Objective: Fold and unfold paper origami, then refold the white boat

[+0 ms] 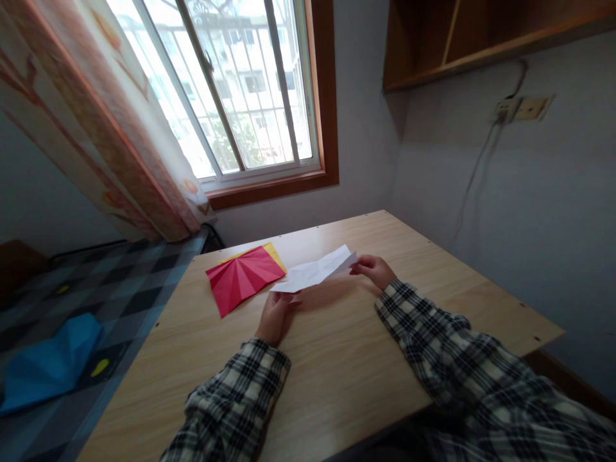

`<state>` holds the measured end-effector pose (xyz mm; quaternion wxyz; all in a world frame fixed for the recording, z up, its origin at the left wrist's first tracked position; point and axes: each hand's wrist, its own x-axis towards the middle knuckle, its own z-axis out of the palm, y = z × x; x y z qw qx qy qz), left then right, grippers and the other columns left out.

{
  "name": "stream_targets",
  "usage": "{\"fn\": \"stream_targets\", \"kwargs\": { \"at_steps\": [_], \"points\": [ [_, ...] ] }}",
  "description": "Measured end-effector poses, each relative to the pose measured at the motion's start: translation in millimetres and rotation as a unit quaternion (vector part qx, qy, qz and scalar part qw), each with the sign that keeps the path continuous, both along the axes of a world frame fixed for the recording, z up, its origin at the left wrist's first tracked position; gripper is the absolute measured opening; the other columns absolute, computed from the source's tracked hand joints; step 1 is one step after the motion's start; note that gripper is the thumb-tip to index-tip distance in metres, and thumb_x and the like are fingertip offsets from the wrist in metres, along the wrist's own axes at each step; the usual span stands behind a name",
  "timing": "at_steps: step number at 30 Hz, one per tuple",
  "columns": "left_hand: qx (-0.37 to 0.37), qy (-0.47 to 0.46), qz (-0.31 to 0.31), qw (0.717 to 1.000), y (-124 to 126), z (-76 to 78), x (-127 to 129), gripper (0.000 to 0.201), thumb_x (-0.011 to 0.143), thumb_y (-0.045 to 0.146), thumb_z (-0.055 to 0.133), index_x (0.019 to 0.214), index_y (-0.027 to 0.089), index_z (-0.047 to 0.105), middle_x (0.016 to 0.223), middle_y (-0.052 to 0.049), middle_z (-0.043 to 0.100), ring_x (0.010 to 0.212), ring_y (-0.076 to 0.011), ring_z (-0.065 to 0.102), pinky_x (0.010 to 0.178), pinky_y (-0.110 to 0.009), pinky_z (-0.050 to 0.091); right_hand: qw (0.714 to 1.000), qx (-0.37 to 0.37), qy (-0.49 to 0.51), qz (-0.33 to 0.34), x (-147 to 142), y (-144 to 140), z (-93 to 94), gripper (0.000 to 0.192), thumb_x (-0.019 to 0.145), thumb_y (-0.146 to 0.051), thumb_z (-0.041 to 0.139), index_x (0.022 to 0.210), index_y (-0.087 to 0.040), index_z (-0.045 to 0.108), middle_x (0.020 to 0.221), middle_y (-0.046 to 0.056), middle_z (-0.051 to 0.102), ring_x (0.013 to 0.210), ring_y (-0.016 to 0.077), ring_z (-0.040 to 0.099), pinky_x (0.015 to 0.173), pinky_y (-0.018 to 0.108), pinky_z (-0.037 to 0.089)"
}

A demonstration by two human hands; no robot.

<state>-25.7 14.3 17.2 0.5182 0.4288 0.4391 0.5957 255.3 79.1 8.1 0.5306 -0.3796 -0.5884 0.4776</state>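
A creased sheet of white paper [315, 271] is held between my two hands, a little above the table. My left hand [276, 316] grips its near left end from below, the fingers partly hidden under the sheet. At the right end, my right hand [375, 269] pinches the paper's edge between thumb and fingers. Just left of the white sheet lies a red sheet of paper [245, 277] with fan-like creases. Under it a yellow sheet of paper [276, 255] shows along the top and right edges.
The light wooden table [346, 372] has its far edge below a barred window [240, 90]. A bed with a checked cover [158, 282] stands at the left, with creased blue paper [52, 362] on it. A wooden shelf [481, 58] and a power socket [532, 109] are on the right wall.
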Motion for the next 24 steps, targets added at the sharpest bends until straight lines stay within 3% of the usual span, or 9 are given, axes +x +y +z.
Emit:
{"fn": "stream_targets", "kwargs": {
  "at_steps": [8,12,16,24],
  "points": [
    [0.002,0.026,-0.012,1.0,-5.4,0.3,1.3,0.035,0.058,0.026,0.081,0.084,0.018,0.06,0.069,0.001,0.065,0.062,-0.016,0.06,0.059,-0.026,0.045,0.999,0.033,-0.036,0.016,-1.1,-4.2,-0.6,0.022,0.072,-0.038,0.072,0.085,-0.02,0.074,0.084,0.004,0.074,0.08,0.0198,0.068,0.079,0.035,0.052],
    [0.021,0.071,0.0,0.997,-3.1,4.7,2.5,0.032,0.06,0.028,0.081,0.084,0.014,0.065,0.083,-0.006,0.07,0.077,-0.0218,0.064,0.071,-0.031,0.05,0.998,0.035,-0.034,0.028,-3.4,-4.1,-4.3,0.023,0.072,-0.039,0.073,0.082,-0.019,0.071,0.077,0.003,0.072,0.077,0.0191,0.067,0.078,0.034,0.052],
    [0.02,0.087,-0.004,0.996,-0.8,2.8,0.3,0.041,0.068,0.037,0.076,0.099,0.012,0.066,0.096,-0.008,0.07,0.088,-0.0225,0.065,0.081,-0.037,0.053,0.999,0.028,-0.038,0.022,-8.5,-5.6,-7.3,0.025,0.071,-0.041,0.074,0.076,-0.017,0.067,0.071,0.002,0.069,0.07,0.0167,0.065,0.071,0.031,0.05],
    [0.036,0.117,0.015,0.992,-1.8,2.0,0.4,0.049,0.071,0.041,0.074,0.108,0.012,0.061,0.102,-0.008,0.067,0.088,-0.0212,0.064,0.078,-0.039,0.057,0.999,0.029,-0.037,0.004,-20.0,-11.3,-11.1,0.028,0.072,-0.043,0.073,0.074,-0.018,0.062,0.066,0.0,0.065,0.062,0.0149,0.062,0.064,0.028,0.048]
  ]
}}
